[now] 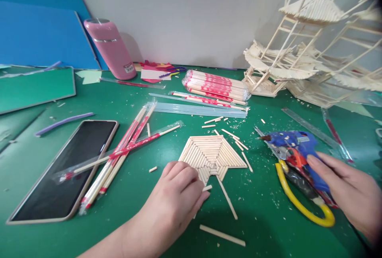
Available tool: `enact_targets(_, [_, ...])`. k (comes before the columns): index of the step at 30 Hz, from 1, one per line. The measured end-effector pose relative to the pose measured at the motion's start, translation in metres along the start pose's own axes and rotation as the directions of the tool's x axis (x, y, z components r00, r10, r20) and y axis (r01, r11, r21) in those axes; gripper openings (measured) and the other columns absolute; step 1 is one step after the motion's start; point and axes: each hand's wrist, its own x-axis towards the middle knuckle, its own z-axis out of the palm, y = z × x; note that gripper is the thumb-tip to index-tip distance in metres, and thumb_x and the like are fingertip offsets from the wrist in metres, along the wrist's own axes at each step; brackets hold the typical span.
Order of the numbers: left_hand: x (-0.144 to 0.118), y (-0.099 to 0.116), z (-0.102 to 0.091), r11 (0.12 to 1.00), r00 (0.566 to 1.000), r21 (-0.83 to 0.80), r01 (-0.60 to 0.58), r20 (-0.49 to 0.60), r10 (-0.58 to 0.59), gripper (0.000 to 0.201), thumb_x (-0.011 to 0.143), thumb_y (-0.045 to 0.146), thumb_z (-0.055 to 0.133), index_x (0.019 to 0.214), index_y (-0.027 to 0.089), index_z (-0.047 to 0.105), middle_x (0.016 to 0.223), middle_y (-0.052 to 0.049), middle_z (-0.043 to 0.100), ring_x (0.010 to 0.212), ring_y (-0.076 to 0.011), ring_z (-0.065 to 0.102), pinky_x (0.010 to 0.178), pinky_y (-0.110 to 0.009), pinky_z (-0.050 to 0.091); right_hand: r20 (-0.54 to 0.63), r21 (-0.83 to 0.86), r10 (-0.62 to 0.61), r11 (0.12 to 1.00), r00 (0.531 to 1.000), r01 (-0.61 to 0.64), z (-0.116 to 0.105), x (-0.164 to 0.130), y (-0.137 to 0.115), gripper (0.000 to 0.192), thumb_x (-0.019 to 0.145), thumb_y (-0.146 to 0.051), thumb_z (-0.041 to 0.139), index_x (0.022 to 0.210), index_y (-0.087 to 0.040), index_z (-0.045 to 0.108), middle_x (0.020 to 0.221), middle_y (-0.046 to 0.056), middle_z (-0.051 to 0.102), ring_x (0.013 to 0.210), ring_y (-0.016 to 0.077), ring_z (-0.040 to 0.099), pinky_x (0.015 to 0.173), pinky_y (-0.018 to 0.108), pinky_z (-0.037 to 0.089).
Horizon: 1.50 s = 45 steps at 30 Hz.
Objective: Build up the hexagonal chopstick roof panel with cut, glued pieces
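Observation:
A flat fan-shaped panel of wooden sticks [209,150] lies on the green table, with a notch at its near side. My left hand [179,198] is closed at its lower left edge. The end of a short wooden stick [207,188] shows at my fingertips; the rest is covered. One longer stick [227,200] runs from the notch toward me. At the right, my right hand [349,190] grips a blue hot glue gun [304,140], thumb on its side and other fingers mostly hidden. A yellow-handled cutting tool [298,208] lies against the gun, its metal tip pointing left.
Cut sticks [222,235] and crumbs are scattered around the panel. On the left are wrapped chopsticks [128,146] overlapping a phone [62,174]. Behind stand a pink flask [112,49], a chopstick bundle [215,85] and a stick-built tower model [298,51].

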Motion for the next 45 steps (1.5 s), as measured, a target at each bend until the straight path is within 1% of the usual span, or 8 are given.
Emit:
enact_targets(3, [0.001, 0.0, 0.0, 1.0, 1.0, -0.001, -0.004, -0.01, 0.004, 0.018, 0.088, 0.016, 0.042, 0.085, 0.018, 0.059, 0.076, -0.004, 0.054, 0.074, -0.0168, 0.044, 0.07, -0.034, 0.036, 0.085, -0.072, 0.283, 0.958, 0.955, -0.277, -0.007, 0.013, -0.002, 0.033, 0.078, -0.042, 0.054, 0.088, -0.015, 0.069, 0.058, 0.004, 0.069, 0.049, 0.0186, 0.066, 0.039, 0.018, 0.045])
enact_targets(6, [0.001, 0.0, 0.001, 1.0, 1.0, 0.003, -0.006, -0.013, 0.006, 0.017, 0.088, 0.015, 0.042, 0.083, 0.017, 0.059, 0.076, -0.004, 0.054, 0.073, -0.017, 0.044, 0.069, -0.034, 0.035, 0.024, -0.15, 0.312, 0.941, 0.95, -0.305, -0.004, 0.011, -0.018, 0.039, 0.077, -0.046, 0.054, 0.099, -0.015, 0.064, 0.064, 0.007, 0.067, 0.049, 0.0188, 0.063, 0.044, 0.025, 0.047])
enact_targets(10, [0.001, 0.001, 0.003, 1.0, 1.0, 0.016, -0.006, 0.012, 0.006, 0.017, 0.087, 0.014, 0.043, 0.082, 0.016, 0.059, 0.076, -0.004, 0.055, 0.073, -0.0168, 0.044, 0.069, -0.034, 0.035, -0.298, -0.081, 0.016, 0.996, 0.954, -0.042, 0.01, -0.006, -0.067, 0.023, 0.081, -0.029, 0.054, 0.103, -0.021, 0.057, 0.095, 0.009, 0.059, 0.086, 0.024, 0.058, 0.074, 0.035, 0.045])
enact_targets(12, [0.001, 0.002, 0.004, 1.0, 1.0, 0.028, -0.007, 0.019, 0.007, 0.017, 0.087, 0.014, 0.043, 0.082, 0.017, 0.059, 0.076, -0.004, 0.054, 0.073, -0.0166, 0.045, 0.069, -0.034, 0.035, -0.141, 0.037, -0.307, 0.948, 0.941, 0.315, 0.02, -0.013, -0.097, 0.014, 0.081, -0.02, 0.055, 0.094, -0.024, 0.058, 0.088, 0.004, 0.058, 0.081, 0.0185, 0.056, 0.075, 0.033, 0.044])
enact_targets(13, [0.001, 0.002, 0.003, 0.999, 1.0, 0.035, -0.007, 0.022, 0.006, 0.017, 0.088, 0.015, 0.042, 0.082, 0.017, 0.059, 0.075, -0.003, 0.054, 0.073, -0.0165, 0.045, 0.068, -0.033, 0.035, -0.023, 0.137, -0.451, 0.883, 0.892, 0.45, 0.025, -0.015, -0.111, 0.017, 0.08, -0.017, 0.056, 0.095, -0.024, 0.059, 0.083, 0.003, 0.058, 0.078, 0.0164, 0.056, 0.07, 0.029, 0.045])
enact_targets(18, [0.0, 0.003, 0.002, 0.999, 0.999, 0.036, -0.023, 0.036, 0.021, 0.018, 0.088, 0.015, 0.041, 0.082, 0.017, 0.058, 0.074, -0.003, 0.054, 0.072, -0.0157, 0.044, 0.067, -0.033, 0.034, 0.089, 0.355, -0.575, 0.781, 0.813, 0.514, 0.046, -0.014, -0.151, 0.013, 0.082, -0.014, 0.053, 0.087, -0.019, 0.064, 0.07, 0.001, 0.055, 0.065, 0.0119, 0.051, 0.058, 0.025, 0.043])
enact_targets(26, [0.001, 0.004, 0.004, 0.999, 0.999, 0.007, -0.052, 0.013, 0.052, 0.019, 0.089, 0.015, 0.04, 0.079, 0.016, 0.057, 0.073, -0.003, 0.054, 0.07, -0.0154, 0.043, 0.067, -0.033, 0.033, 0.13, 0.397, -0.607, 0.756, 0.784, 0.52, 0.055, -0.011, -0.145, 0.011, 0.083, -0.013, 0.052, 0.083, -0.017, 0.063, 0.07, 0.002, 0.056, 0.066, 0.013, 0.047, 0.058, 0.027, 0.04])
enact_targets(45, [0.003, 0.003, 0.004, 0.997, 0.996, 0.021, 0.073, 0.045, -0.074, 0.016, 0.086, 0.012, 0.043, 0.086, 0.017, 0.058, 0.079, -0.003, 0.053, 0.075, -0.0172, 0.042, 0.068, -0.034, 0.033, 0.183, 0.278, -0.531, 0.835, 0.827, 0.475, 0.059, -0.002, -0.137, 0.013, 0.084, -0.011, 0.05, 0.088, -0.017, 0.061, 0.078, 0.003, 0.055, 0.074, 0.0158, 0.047, 0.063, 0.03, 0.039])
